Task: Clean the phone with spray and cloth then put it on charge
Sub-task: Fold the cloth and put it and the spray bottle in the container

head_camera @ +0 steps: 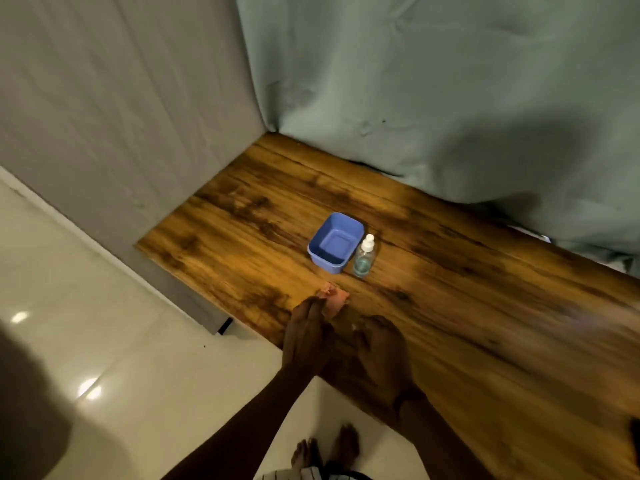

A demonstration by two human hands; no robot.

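Observation:
A small pink cloth (333, 298) lies bunched on the wooden table (467, 306) near its front edge. My left hand (308, 336) reaches over the edge, and its fingertips pinch the near side of the cloth. My right hand (381, 351) hovers just to the right with its fingers curled downward; whatever is under them is hidden. A clear spray bottle (364, 257) with a white nozzle stands upright behind the cloth. No phone or charger shows anywhere in view.
A blue plastic tub (335, 242) sits with nothing in it, touching the left side of the bottle. Grey-green fabric (433, 98) hangs along the table's back and left sides. Glossy white floor tiles (104, 341) lie to the left, and bare feet (325, 448) below.

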